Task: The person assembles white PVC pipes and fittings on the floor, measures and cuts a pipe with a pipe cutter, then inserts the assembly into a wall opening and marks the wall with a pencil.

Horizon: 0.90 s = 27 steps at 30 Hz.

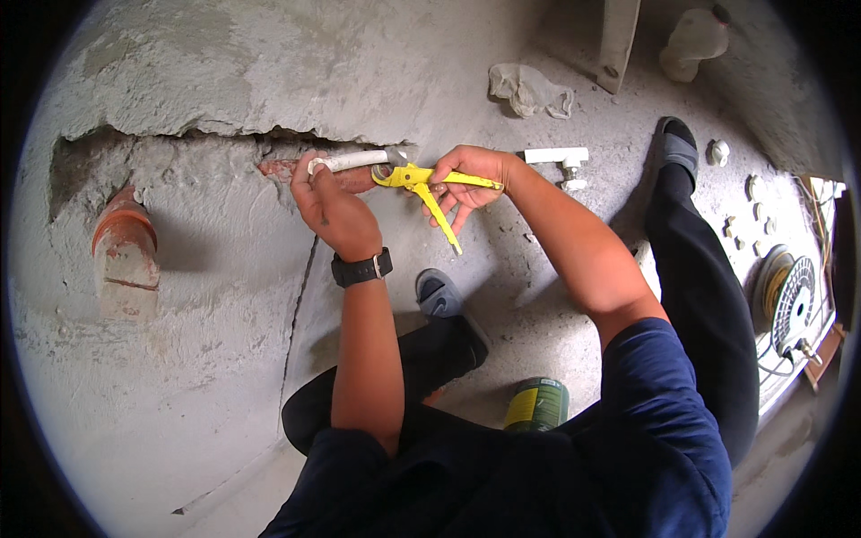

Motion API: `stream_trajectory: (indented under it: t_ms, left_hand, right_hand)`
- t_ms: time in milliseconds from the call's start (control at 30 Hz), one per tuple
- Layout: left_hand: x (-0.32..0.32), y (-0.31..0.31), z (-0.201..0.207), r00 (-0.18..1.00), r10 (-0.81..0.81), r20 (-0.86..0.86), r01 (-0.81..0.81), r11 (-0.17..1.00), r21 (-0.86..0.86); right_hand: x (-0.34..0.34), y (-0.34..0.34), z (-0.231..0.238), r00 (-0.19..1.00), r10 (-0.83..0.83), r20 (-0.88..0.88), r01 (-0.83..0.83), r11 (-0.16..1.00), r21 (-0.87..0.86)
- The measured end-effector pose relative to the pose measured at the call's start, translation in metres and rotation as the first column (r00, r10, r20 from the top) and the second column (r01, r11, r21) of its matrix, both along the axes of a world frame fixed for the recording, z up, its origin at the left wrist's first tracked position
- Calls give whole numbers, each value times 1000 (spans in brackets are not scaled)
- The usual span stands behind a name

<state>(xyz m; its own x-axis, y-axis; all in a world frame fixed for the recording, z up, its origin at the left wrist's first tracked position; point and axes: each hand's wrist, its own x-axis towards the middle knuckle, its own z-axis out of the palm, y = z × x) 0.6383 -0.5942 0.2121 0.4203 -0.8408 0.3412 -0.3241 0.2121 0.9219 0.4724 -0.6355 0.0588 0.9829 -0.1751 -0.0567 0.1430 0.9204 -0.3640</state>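
Note:
My left hand is closed round one end of a short white plastic pipe in front of the broken-out wall groove. In my right hand is a yellow pipe cutter, gripped by its upper handle with its two handles spread apart. The cutter's jaw sits at the pipe's right end; whether the blade touches the pipe I cannot tell. Reddish brick shows in the groove behind the pipe.
An orange drain pipe juts from the wall at left. On the floor lie a white pipe piece with a fitting, a crumpled plastic bag, several small fittings, a cable reel and a green can near my legs.

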Motion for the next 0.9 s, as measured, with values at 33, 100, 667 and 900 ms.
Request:
stream_trajectory:
  t_ms: [33, 100, 667, 900]
  left_hand:
    - [0, -1, -1, 1000, 5, -14, -5, 1000, -13]
    - [-1, 0, -2, 1000, 8, -20, -9, 1000, -28]
    - [-3, 10, -2, 992, 58, 108, -57, 998, -12]
    - [-10, 16, 1, 999, -3, 34, 3, 1000, 13]
  right_hand:
    - [0, -2, -1, 1000, 19, 20, -19, 1000, 0]
    - [0, -5, -4, 998, 40, 40, -41, 999, 13]
    - [9, 10, -4, 997, -69, -24, 70, 994, 82]
    - [24, 34, -3, 976, -213, -37, 215, 975, 59]
